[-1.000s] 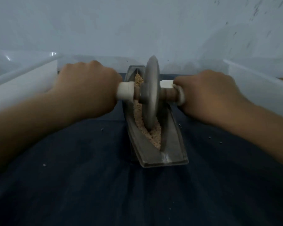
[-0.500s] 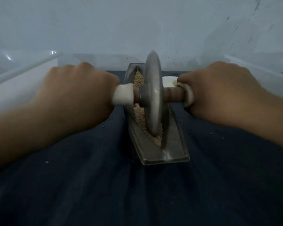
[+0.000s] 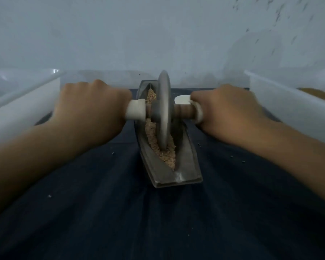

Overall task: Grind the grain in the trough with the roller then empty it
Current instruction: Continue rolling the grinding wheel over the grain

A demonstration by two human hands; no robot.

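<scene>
On the dark cloth (image 3: 101, 212): grinding under way, emptying not yet begun

The cloth covers the work surface, with a pale wall (image 3: 120, 34) behind and a white plastic bin on either side. The left bin (image 3: 23, 109) shows nothing of its inside from here. The right bin (image 3: 289, 102) has something brown (image 3: 317, 92) at its far edge, too little in view to name. The metal trough (image 3: 186, 166) lies lengthwise in the middle of the cloth, its near end toward the person. The roller (image 3: 164, 109), a metal disc on a wooden axle, stands upright in the channel with its lower rim sunk in the grain (image 3: 152, 139).

The left hand (image 3: 90, 109) is wrapped in a fist round the axle's left end, just outside a white sleeve (image 3: 136, 111). The right hand (image 3: 227, 113) is curled the same way round the right end. Both hold the roller and nothing else. A small white object (image 3: 182, 99) shows just beyond the axle beside the right hand; I cannot tell what it is.

As for progress, the grain lies heaped along the channel on both sides of the disc. It looks coarse and crumbly rather than fine, so I judge the grinding to be in hand but not finished. A few loose specks (image 3: 231, 156) lie on the cloth near the trough. The trough holds its load and sits flat on the cloth, so the emptying is wholly to come. The right bin seems the likely place for it, though that is a guess
</scene>
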